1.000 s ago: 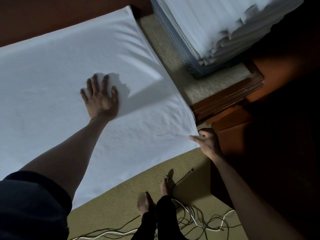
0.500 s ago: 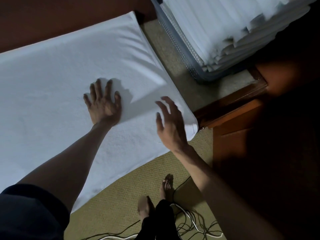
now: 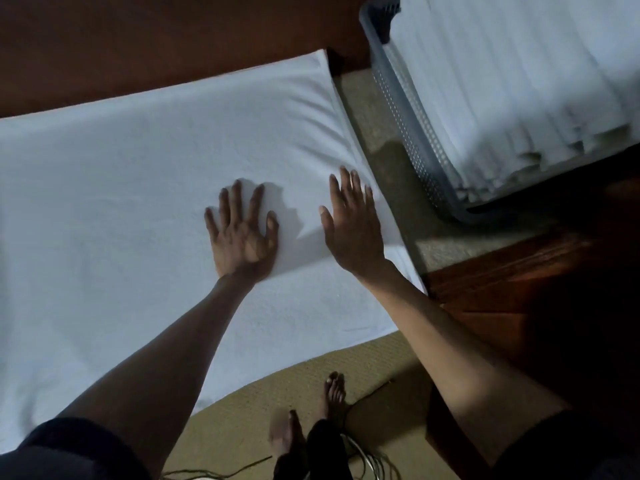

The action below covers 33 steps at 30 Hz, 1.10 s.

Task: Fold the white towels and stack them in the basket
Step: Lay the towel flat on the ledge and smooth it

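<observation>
The left hand [image 3: 242,237] lies flat at the centre of the frame, fingers spread wide and palm pressed down on the white towel [image 3: 121,209], gripping nothing. Its bare forearm runs down to the lower left, ending in a dark sleeve [image 3: 62,452]. Just to its right, the right hand [image 3: 353,230] is also open, fingers straight and close together, palm on the towel near its right edge; it grasps nothing either. Its forearm slants to the lower right corner. The towel spreads across the left and middle of the frame, on a reddish-brown surface [image 3: 156,46]. In the upper right sits a grey basket [image 3: 408,126] holding a stack of folded white towels [image 3: 519,74], well apart from both hands. Bare feet [image 3: 311,417] and cables [image 3: 360,459] show on the tan carpet [image 3: 249,403] at the bottom.
</observation>
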{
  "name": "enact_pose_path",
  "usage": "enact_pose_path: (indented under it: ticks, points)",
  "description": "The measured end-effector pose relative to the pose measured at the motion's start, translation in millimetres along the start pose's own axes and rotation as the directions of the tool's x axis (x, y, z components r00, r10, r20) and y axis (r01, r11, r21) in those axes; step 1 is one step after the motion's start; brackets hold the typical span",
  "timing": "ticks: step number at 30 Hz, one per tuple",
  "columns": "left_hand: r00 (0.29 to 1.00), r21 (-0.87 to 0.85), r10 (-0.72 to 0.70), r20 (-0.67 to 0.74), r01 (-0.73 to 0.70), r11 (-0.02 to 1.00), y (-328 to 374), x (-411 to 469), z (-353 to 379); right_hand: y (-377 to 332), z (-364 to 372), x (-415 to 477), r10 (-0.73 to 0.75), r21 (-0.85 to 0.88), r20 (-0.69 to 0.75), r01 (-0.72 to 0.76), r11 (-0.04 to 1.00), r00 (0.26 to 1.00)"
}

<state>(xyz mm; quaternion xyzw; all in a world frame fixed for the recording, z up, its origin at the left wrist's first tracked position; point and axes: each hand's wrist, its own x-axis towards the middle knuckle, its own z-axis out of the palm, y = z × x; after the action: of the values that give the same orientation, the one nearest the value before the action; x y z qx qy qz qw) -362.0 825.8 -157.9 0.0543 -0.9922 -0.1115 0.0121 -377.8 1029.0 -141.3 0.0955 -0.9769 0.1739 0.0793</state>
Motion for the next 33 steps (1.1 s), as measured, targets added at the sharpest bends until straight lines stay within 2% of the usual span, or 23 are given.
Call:
enact_pose_path:
  ticks: [2,5,8,11,12,14,16,17,19,22,24,27,31,33]
  points:
    - [1.000,-0.020,-0.010,0.002,0.010,1.000,0.3,-0.8,-0.1,-1.1,13.6,25.7,-0.134,0.042,0.012,0.133,0.990,0.991]
    - [1.000,-0.023,-0.013,-0.002,0.013,1.000,0.8,-0.7,-0.5,19.1,29.1,58.8,-0.138,-0.021,0.076,0.140,0.990,0.988]
    - [1.000,-0.019,-0.013,-0.001,0.013,1.000,0.2,0.3,-0.5,33.6,31.7,87.1,0.024,-0.103,0.080,-0.016,0.995,0.996]
    - [1.000,-0.024,-0.021,0.016,0.021,0.999,0.7,0.3,0.2,16.8,27.7,112.4,0.204,-0.103,0.110,-0.193,0.976,0.973]
    - [0.999,-0.024,-0.023,0.022,0.024,0.999,1.0,0.2,0.1,8.4,26.3,119.0,0.189,-0.101,0.104,-0.179,0.979,0.976]
    - [0.999,-0.020,-0.025,0.024,0.025,0.999,1.2,0.2,0.2,-3.8,28.1,129.4,0.006,-0.067,0.149,0.004,0.998,0.989]
    - [1.000,-0.021,-0.020,0.021,0.020,1.000,0.7,0.2,-0.2,-5.6,35.3,135.8,-0.152,-0.025,0.259,0.164,0.986,0.954]
    - [1.000,-0.022,-0.021,0.019,0.021,1.000,0.2,0.3,-0.4,-3.5,38.6,140.4,-0.160,-0.028,0.275,0.174,0.984,0.948]
    - [1.000,-0.031,-0.021,0.023,0.022,0.999,0.2,0.2,-0.1,4.9,42.6,153.5,-0.057,-0.055,0.240,0.073,0.996,0.969]
    - [0.999,-0.039,-0.021,0.025,0.022,0.999,0.0,-0.3,0.5,6.3,38.9,169.1,0.126,-0.090,0.250,-0.107,0.990,0.960]
    - [0.999,-0.043,-0.020,0.027,0.021,0.999,0.0,-0.3,-0.7,-4.0,35.1,167.9,0.141,-0.069,0.205,-0.130,0.989,0.969]
    - [1.000,-0.055,-0.014,0.021,0.015,0.998,-0.2,-1.7,-0.8,-29.0,32.7,136.6,0.048,0.054,0.107,-0.054,0.997,0.993]
    - [0.998,-0.134,0.013,0.055,-0.005,0.991,-6.8,-0.3,-3.4,-59.4,39.4,54.6,0.048,0.266,-0.186,0.003,0.964,0.981]
    - [0.994,-0.177,0.080,0.075,-0.065,0.982,-16.5,-6.0,-8.5,-67.5,42.1,14.3,0.049,0.320,-0.264,0.040,0.947,0.963]
